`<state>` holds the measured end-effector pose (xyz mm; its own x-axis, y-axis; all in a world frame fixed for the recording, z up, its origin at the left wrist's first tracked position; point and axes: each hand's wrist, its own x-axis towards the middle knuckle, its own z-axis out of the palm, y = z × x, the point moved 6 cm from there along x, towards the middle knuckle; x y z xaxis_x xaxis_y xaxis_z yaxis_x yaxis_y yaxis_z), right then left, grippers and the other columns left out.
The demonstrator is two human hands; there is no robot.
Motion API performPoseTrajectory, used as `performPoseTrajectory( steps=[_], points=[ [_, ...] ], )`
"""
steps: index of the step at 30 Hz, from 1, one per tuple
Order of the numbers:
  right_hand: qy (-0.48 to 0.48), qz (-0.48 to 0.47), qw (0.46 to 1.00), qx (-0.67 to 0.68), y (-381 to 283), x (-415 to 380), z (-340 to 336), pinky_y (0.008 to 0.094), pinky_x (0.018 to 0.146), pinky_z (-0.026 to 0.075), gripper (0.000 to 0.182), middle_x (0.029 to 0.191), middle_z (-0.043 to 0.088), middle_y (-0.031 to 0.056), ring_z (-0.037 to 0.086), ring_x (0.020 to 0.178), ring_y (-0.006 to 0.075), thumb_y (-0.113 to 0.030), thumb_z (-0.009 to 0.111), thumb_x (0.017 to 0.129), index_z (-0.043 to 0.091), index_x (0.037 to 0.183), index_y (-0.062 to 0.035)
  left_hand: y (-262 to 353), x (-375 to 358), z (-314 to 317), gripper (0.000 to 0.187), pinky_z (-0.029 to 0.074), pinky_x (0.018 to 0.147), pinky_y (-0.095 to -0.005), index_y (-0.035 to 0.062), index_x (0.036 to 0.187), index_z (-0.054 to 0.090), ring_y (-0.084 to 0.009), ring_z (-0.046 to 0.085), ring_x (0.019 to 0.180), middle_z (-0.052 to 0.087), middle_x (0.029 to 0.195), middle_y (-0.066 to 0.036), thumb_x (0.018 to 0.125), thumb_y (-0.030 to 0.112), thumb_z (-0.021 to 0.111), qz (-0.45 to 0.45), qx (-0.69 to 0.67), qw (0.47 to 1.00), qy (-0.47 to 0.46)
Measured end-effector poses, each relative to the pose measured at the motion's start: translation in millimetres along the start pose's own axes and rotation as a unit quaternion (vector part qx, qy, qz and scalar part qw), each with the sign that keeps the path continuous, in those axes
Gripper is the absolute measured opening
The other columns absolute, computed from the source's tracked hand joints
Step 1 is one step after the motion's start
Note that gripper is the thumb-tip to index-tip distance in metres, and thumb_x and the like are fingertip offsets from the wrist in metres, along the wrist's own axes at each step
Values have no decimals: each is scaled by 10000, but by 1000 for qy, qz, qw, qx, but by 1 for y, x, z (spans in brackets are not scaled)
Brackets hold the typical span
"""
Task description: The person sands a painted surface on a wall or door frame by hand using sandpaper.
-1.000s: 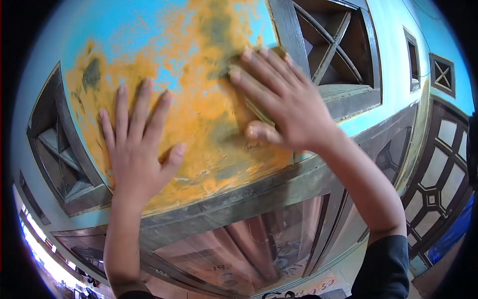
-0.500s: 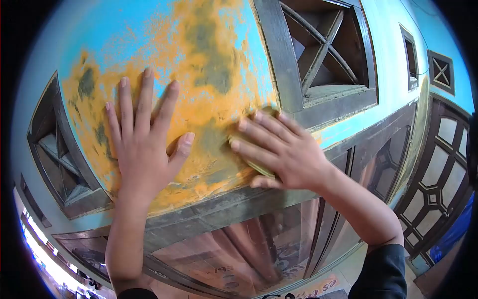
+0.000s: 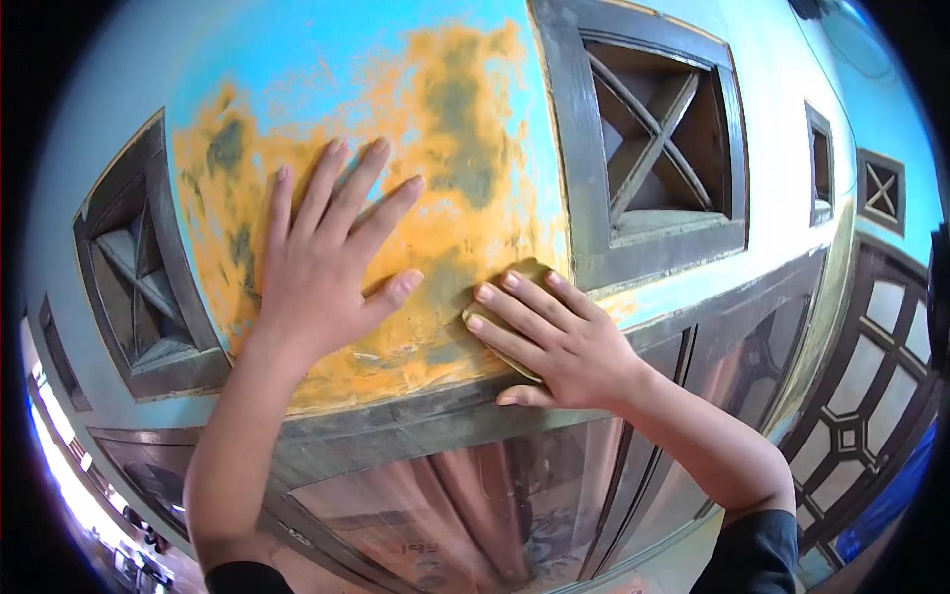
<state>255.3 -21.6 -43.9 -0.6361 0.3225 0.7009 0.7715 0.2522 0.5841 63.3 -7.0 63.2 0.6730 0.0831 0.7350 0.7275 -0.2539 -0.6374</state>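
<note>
Both of my hands are against a wall patch (image 3: 465, 109) where blue paint is worn to orange with dark grey areas. My left hand (image 3: 317, 282) lies flat on the orange part with its fingers spread and holds nothing. Lower right on the patch, my right hand (image 3: 569, 346) presses a flat, yellowish-olive piece of sandpaper (image 3: 503, 342) to the surface. Only the sandpaper's edges show, past the fingertips and below the index finger; the palm and fingers cover the rest.
Dark-framed vents with crossed bars flank the patch, one at left (image 3: 143, 287) and one at upper right (image 3: 658, 139). A dark wooden ledge (image 3: 396, 436) runs beneath, above glass panes (image 3: 465, 505). A panelled door (image 3: 861, 396) stands far right.
My view has shifted, so the wall sits lower and further right. My right hand, blurred before, is sharp now and slightly further left on the wall. My left hand stays spread on the patch.
</note>
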Motion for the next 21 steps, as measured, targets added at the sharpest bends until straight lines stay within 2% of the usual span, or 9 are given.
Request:
performPoseTrajectory(
  steps=[2,3,6,9,12,15,19,21],
  points=[
    [-9,-17,999,-39,10,-1,-1,474,1217,188,766,1602,326,52,299,1480,243,-722,280,947,339,1547,-250,-8,9,-4,673,89,1198,-592,224,1506,427,-338,207,1503,283,1619,-90,915,533,519,-4,2,1000,12],
    [-12,6,1000,-24,24,11,-7,480,1214,197,721,1594,336,73,305,1475,271,-690,306,965,347,1543,-262,-11,14,-5,672,90,1200,-589,224,1504,431,-335,211,1501,289,1616,-87,917,540,515,-4,4,1000,17],
    [97,73,990,-68,67,61,-37,490,1206,207,703,1581,347,110,304,1470,314,-640,368,977,353,1540,-218,-17,20,-4,672,94,1202,-585,222,1501,433,-328,216,1500,298,1612,-84,920,551,510,-9,1,999,35],
    [220,102,968,-65,94,104,-53,510,1192,217,740,1567,354,154,293,1464,360,-607,474,945,387,1517,-147,-19,15,-6,708,122,1205,-576,273,1500,426,-292,234,1491,308,1604,-42,859,467,652,-22,-20,999,45],
    [224,114,966,-54,80,104,-52,516,1191,216,738,1568,350,159,287,1466,363,-605,473,946,386,1518,-146,-27,8,-6,698,122,1206,-574,270,1503,421,-295,235,1491,294,1612,-44,871,475,633,-27,-10,999,44],
    [133,81,987,-29,50,82,-39,535,1189,198,804,1593,305,164,256,1480,376,-668,426,937,354,1535,-136,-43,3,-7,687,108,1202,-583,213,1520,403,-336,206,1503,281,1620,-80,939,574,459,-35,40,998,31],
    [27,13,999,-12,8,52,-18,514,1197,211,817,1604,289,142,268,1479,354,-719,360,930,346,1539,-176,-79,-8,-8,693,107,1203,-585,219,1547,350,-324,181,1514,237,1639,-62,949,555,450,-76,85,993,37],
    [46,30,998,-41,25,61,-25,511,1201,207,788,1607,287,132,265,1481,350,-694,376,943,341,1543,-185,-97,-15,-12,676,122,1203,-582,248,1543,353,-316,189,1511,248,1634,-47,942,521,498,-79,84,992,58]
  ],
)
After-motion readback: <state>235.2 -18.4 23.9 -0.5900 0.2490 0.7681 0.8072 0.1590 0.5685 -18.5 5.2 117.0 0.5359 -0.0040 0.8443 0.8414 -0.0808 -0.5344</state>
